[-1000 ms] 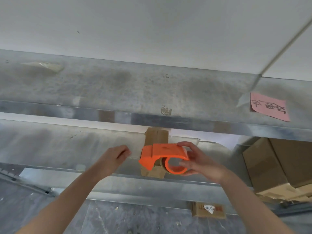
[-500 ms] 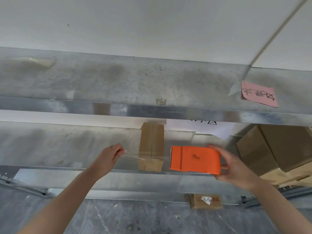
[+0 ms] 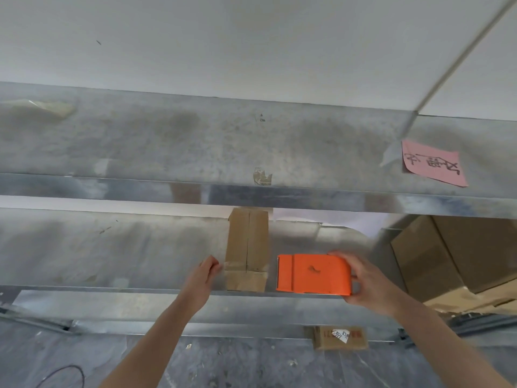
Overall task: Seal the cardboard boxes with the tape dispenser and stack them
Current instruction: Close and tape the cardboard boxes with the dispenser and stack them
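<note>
- On the lower metal shelf (image 3: 112,247), near its front edge, stands a small cardboard box (image 3: 247,245), narrow and upright, with a seam down the middle of its front.
- At 3 o'clock from this box, just beside it but apart, is the orange tape dispenser (image 3: 313,273), with its flat side towards the camera.
- The right hand (image 3: 369,281) is clamped on the dispenser's right end: fingers over the top, thumb under it. It holds the dispenser at the height of the box's lower half.
- At 9 o'clock from the box is the left hand (image 3: 202,275), with bent fingers whose tips are just beside the box's left edge.
- A shiny strip of clear tape (image 3: 240,266) lies across the lower front of the box and reaches towards these fingertips. I cannot tell if the left hand pinches its end.
- So the box sits between the two hands, and the hands are well apart.
- At 3 o'clock, further along the shelf, lie big cardboard boxes (image 3: 458,253).
- At 1 o'clock, a pink note (image 3: 432,163) is stuck on the upper shelf (image 3: 167,141).
- At 5 o'clock, another small box (image 3: 340,338) lies on the floor (image 3: 223,365).
</note>
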`<state>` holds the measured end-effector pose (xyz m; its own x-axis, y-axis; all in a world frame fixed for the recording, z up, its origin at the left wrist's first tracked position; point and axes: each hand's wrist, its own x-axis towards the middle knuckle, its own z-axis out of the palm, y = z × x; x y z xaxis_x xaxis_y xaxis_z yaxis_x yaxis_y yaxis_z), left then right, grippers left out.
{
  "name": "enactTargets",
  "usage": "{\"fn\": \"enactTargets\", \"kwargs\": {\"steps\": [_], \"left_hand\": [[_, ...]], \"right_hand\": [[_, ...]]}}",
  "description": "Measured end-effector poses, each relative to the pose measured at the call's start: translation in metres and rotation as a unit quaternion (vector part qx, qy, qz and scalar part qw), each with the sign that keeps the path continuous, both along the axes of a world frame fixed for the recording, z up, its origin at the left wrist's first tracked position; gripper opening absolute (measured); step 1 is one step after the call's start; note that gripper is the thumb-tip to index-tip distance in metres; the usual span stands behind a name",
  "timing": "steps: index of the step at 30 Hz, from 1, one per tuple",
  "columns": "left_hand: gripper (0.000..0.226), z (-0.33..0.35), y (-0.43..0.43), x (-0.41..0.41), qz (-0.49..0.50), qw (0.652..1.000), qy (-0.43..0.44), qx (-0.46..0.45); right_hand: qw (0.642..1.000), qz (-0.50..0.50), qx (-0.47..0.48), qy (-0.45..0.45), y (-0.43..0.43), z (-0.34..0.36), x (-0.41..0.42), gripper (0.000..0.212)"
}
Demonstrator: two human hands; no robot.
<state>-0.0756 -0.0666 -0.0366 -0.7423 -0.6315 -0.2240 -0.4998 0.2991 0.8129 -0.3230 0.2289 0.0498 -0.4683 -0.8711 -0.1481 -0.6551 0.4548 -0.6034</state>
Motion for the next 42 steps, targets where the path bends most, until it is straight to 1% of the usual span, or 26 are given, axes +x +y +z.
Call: {"fn": "enactTargets", "kwargs": {"steps": [2,3,5,7,9,11,12,13,14,16,17,18,19,22,25,28,31,33,35,37,40,42], "left_hand": [[0.024,-0.002,0.013,-0.006,0.015,1.000,-0.011,0.008],[0.023,0.000,0.019,-0.008,0.030,0.999,-0.005,0.010],[0.022,-0.003,0.029,-0.014,0.069,0.996,0.028,0.043],[0.016,-0.005,0.035,-0.020,0.118,0.989,0.043,0.076],[0.005,-0.004,0.036,-0.024,0.186,0.979,0.042,0.079],[0.020,0.008,0.033,-0.020,0.239,0.970,0.050,0.022],[0.024,0.017,0.032,-0.016,0.234,0.969,0.081,-0.019],[0.026,0.028,0.033,-0.012,0.189,0.974,0.113,-0.061],[0.030,0.036,0.035,-0.011,0.107,0.981,0.133,-0.095],[0.044,0.042,0.044,-0.010,-0.075,0.981,0.122,-0.129],[0.048,0.036,0.044,-0.011,-0.130,0.975,0.109,-0.145],[0.052,0.030,0.041,-0.010,-0.153,0.969,0.107,-0.164],[0.055,0.023,0.036,-0.009,-0.154,0.966,0.110,-0.175],[0.050,0.015,0.019,-0.006,-0.144,0.967,0.116,-0.173],[0.057,0.013,0.015,-0.009,-0.174,0.958,0.102,-0.206],[0.062,0.013,0.016,-0.014,-0.178,0.954,0.088,-0.225],[0.052,0.012,0.016,-0.013,-0.181,0.952,0.077,-0.235],[0.057,0.014,0.017,-0.012,-0.179,0.951,0.073,-0.239],[0.068,0.017,0.021,-0.012,-0.172,0.954,0.080,-0.231],[0.075,0.021,0.024,-0.012,-0.164,0.963,0.082,-0.200],[0.074,0.026,0.025,-0.012,-0.154,0.972,0.078,-0.162],[0.073,0.027,0.026,-0.013,-0.149,0.974,0.078,-0.149]], "right_hand": [[1.000,0.010,0.008,0.009,-0.005,-0.005,-0.002,0.103],[1.000,0.013,0.013,0.012,-0.007,-0.008,-0.003,0.102],[1.000,0.017,0.019,0.012,-0.012,-0.012,-0.005,0.100],[1.000,0.022,0.010,0.014,-0.016,-0.016,-0.006,0.101],[1.000,0.025,0.001,0.018,-0.018,-0.019,-0.005,0.102],[1.000,0.024,-0.011,0.016,-0.017,-0.025,-0.003,0.102],[1.000,0.020,-0.014,0.011,-0.016,-0.028,-0.002,0.102],[1.000,0.016,-0.017,0.005,-0.015,-0.031,-0.001,0.102],[1.000,0.012,-0.020,0.003,-0.014,-0.034,0.000,0.103],[1.000,0.010,-0.022,0.002,-0.013,-0.038,0.002,0.107],[1.000,0.011,-0.021,-0.003,-0.014,-0.040,0.004,0.108],[1.000,0.016,-0.023,-0.010,-0.015,-0.041,0.006,0.109],[0.999,0.022,-0.025,-0.014,-0.015,-0.043,0.008,0.107],[0.999,0.024,-0.035,-0.013,-0.009,-0.046,0.008,0.101],[0.999,0.022,-0.035,0.005,0.007,-0.042,-0.006,0.100],[0.999,0.030,-0.005,0.035,0.019,-0.033,-0.021,0.103],[0.996,0.052,0.026,0.070,0.018,-0.023,-0.028,0.100],[0.992,0.067,0.051,0.094,0.014,-0.019,-0.030,0.098],[0.990,0.072,0.069,0.101,0.007,-0.018,-0.027,0.098],[0.988,0.076,0.087,0.103,-0.003,-0.022,-0.023,0.099],[0.989,0.071,0.096,0.090,-0.019,-0.031,-0.019,0.102],[0.989,0.068,0.098,0.083,-0.027,-0.035,-0.017,0.100]]}}
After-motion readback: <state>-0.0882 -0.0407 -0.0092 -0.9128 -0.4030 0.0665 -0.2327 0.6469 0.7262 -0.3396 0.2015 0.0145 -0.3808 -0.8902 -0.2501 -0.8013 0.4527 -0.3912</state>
